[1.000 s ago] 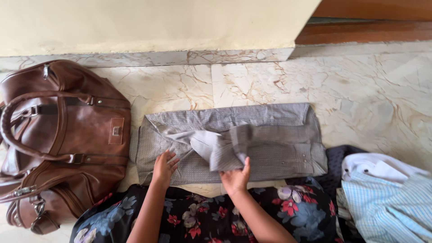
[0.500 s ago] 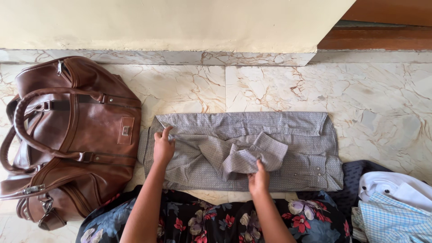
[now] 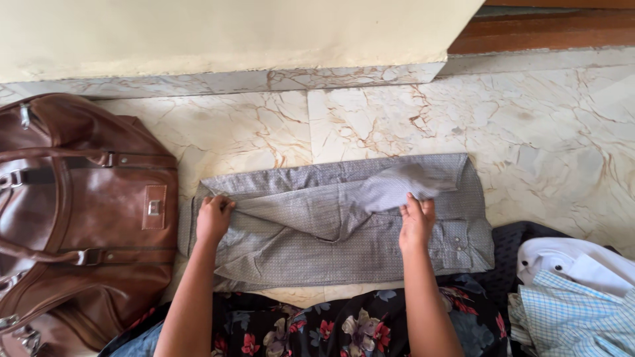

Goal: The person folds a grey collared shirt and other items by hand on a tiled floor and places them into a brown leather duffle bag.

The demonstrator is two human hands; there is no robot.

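Note:
A grey patterned shirt point(image 3: 311, 251) lies folded lengthwise on the marble floor in front of me. My left hand point(image 3: 213, 218) presses its fingers onto the shirt's left end, near the shoulder of the sleeve. My right hand point(image 3: 417, 221) grips the sleeve's cuff end point(image 3: 397, 185), drawn out to the right across the shirt's body. The sleeve lies stretched between my two hands.
A brown leather duffel bag point(image 3: 73, 218) stands at the left, close to the shirt. A pile of clothes, with a light blue checked shirt point(image 3: 575, 311) and a white garment point(image 3: 569, 254), lies at the lower right. A cream wall point(image 3: 231, 33) runs along the back.
My right hand has carried the sleeve from the shirt's middle out to the right, straightening it. My left hand has stayed on the left end, pinning the cloth.

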